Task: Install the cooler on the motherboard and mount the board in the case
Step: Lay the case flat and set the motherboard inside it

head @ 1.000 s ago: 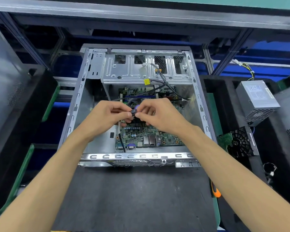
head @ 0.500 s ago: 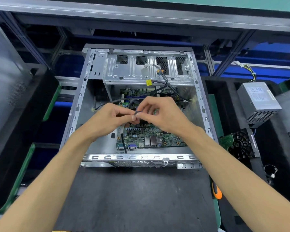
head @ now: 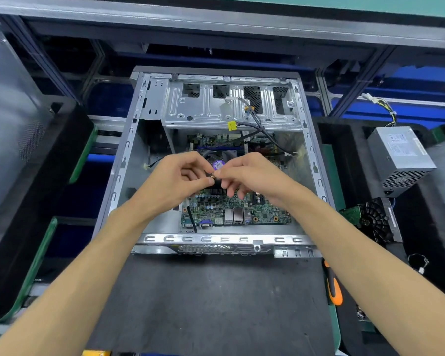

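Observation:
The open metal case (head: 121,160) lies on the dark mat with the green motherboard (head: 265,214) inside it. On the board sits the cooler (head: 220,160), a black fan with a purple hub label, partly hidden behind my fingers. My left hand (head: 176,179) and my right hand (head: 252,176) meet above the cooler. Between their fingertips they pinch a small connector (head: 212,176) on a thin cable. Grey cables (head: 260,127) with a yellow plug (head: 231,125) hang from the drive cage.
A grey power supply (head: 398,152) stands at the right on black foam. Below it lies a second board with a black fan (head: 370,219). An orange-handled screwdriver (head: 333,289) rests at the mat's right edge. A grey side panel (head: 10,116) leans at the left.
Both hands stayed together over the cooler, shifting slightly as the fingers reworked their pinch on the small connector. The purple fan label shows more now.

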`<act>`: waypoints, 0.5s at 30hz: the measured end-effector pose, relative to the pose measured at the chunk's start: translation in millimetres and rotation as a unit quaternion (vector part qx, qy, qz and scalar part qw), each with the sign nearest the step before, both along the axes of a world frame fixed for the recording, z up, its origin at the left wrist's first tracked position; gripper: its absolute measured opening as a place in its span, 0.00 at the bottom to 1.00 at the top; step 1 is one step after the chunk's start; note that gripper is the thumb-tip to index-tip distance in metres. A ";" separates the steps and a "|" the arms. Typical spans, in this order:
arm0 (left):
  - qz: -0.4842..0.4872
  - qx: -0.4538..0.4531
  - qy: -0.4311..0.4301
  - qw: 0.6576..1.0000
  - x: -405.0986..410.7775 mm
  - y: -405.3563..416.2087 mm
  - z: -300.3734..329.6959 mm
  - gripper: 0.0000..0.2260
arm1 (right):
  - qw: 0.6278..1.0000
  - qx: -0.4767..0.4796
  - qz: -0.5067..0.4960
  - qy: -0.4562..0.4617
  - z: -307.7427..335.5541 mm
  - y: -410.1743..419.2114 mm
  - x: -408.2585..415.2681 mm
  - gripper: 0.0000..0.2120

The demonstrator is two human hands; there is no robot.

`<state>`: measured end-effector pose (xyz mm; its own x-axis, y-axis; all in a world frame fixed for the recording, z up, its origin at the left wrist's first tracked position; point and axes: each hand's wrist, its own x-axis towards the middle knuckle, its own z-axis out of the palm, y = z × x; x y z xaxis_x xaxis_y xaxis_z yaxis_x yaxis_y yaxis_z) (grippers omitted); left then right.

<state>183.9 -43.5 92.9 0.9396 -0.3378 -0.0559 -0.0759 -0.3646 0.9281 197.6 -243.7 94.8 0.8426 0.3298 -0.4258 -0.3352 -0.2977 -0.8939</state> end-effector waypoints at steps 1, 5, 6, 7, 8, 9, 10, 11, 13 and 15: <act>0.003 -0.002 0.002 1.000 -0.5 -0.5 -0.3 0.04 | 1.000 0.013 0.001 0.026 -0.9 -0.8 0.4 0.06; 0.011 0.017 -0.003 1.000 -2.6 -1.2 0.0 0.03 | 0.994 0.033 0.011 0.104 -3.4 -2.3 4.0 0.07; 0.010 0.040 -0.012 0.999 -2.6 -0.7 -0.3 0.03 | 0.994 0.017 0.017 0.104 -4.5 -1.4 4.5 0.08; 0.009 0.072 -0.024 0.997 -2.4 0.3 -1.1 0.03 | 0.995 -0.011 0.021 0.095 -6.1 -0.1 4.1 0.09; 0.008 0.110 -0.037 0.993 -1.7 1.2 -2.2 0.03 | 0.996 -0.053 0.027 0.072 -8.9 1.3 3.0 0.10; 0.006 0.150 -0.048 0.988 -0.4 2.1 -3.5 0.02 | 0.992 -0.116 0.036 0.030 -13.2 1.9 1.8 0.11; 0.001 0.192 -0.054 0.980 1.4 2.8 -4.8 0.02 | 0.980 -0.192 0.048 -0.028 -18.2 1.1 1.1 0.13; -0.008 0.236 -0.055 0.970 3.5 3.6 -6.2 0.02 | 0.961 -0.256 0.058 -0.084 -22.4 0.0 0.6 0.15; -0.036 0.317 -0.044 0.947 7.2 5.5 -9.2 0.02 | 0.946 -0.292 0.068 -0.124 -28.3 -3.6 -0.9 0.15; -0.061 0.369 -0.023 0.927 8.6 6.7 -11.6 0.06 | 0.946 -0.290 0.093 -0.110 -32.1 -6.5 -2.3 0.16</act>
